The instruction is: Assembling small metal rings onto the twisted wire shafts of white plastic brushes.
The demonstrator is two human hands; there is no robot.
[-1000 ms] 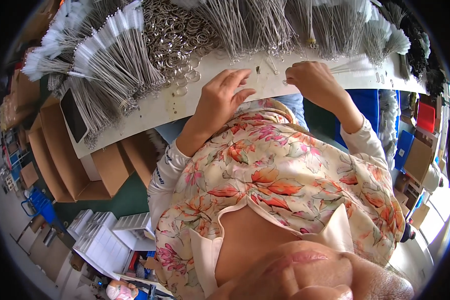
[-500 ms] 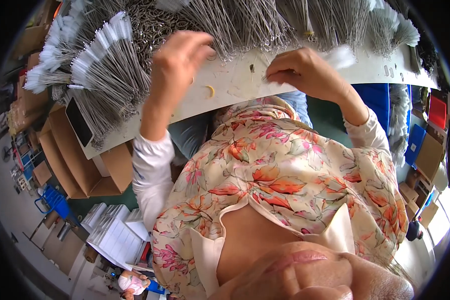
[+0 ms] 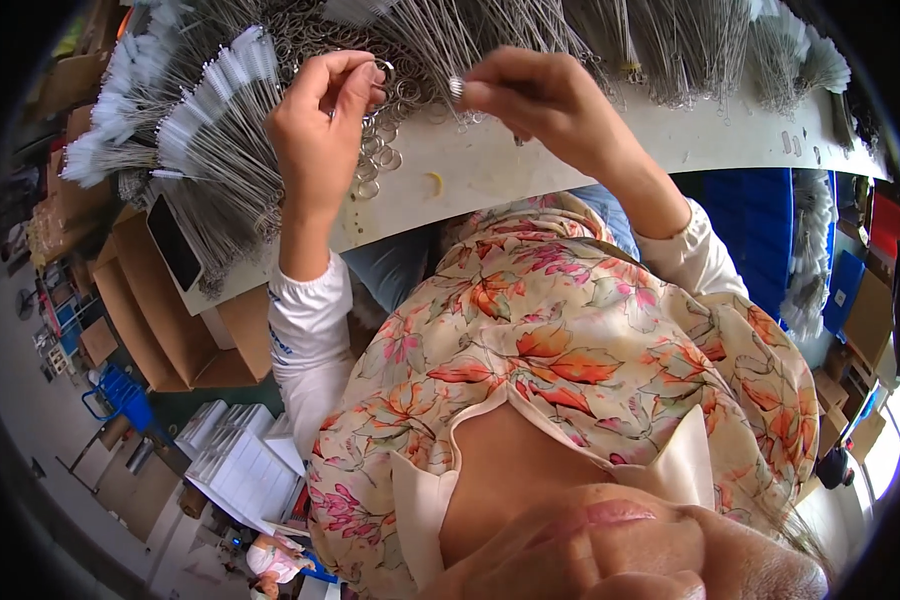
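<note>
My left hand (image 3: 322,125) is raised at the edge of a heap of metal rings (image 3: 380,150), thumb and forefinger pinched on a metal ring (image 3: 385,70). To its right, my right hand (image 3: 555,105) hovers over the front of the wire-handled brushes, fingers closed. A small whitish ribbed piece (image 3: 457,88) shows at its fingertips; I cannot make out what it belongs to. Bundles of white-bristled brushes (image 3: 215,90) with thin wire stems lie to the left of my left hand. More wire stems (image 3: 420,40) spread behind both hands.
A dark phone-like slab (image 3: 174,243) lies on the white table (image 3: 670,140) at its left end. A yellow curved bit (image 3: 434,183) is near the front edge. Below left stand an open cardboard box (image 3: 170,330) and white plastic bins (image 3: 240,455). Blue panels (image 3: 740,230) hang at the right.
My right hand has moved left and farther in, and the white-bristled brush beside it no longer shows there. My left hand has shifted slightly left and now pinches a ring.
</note>
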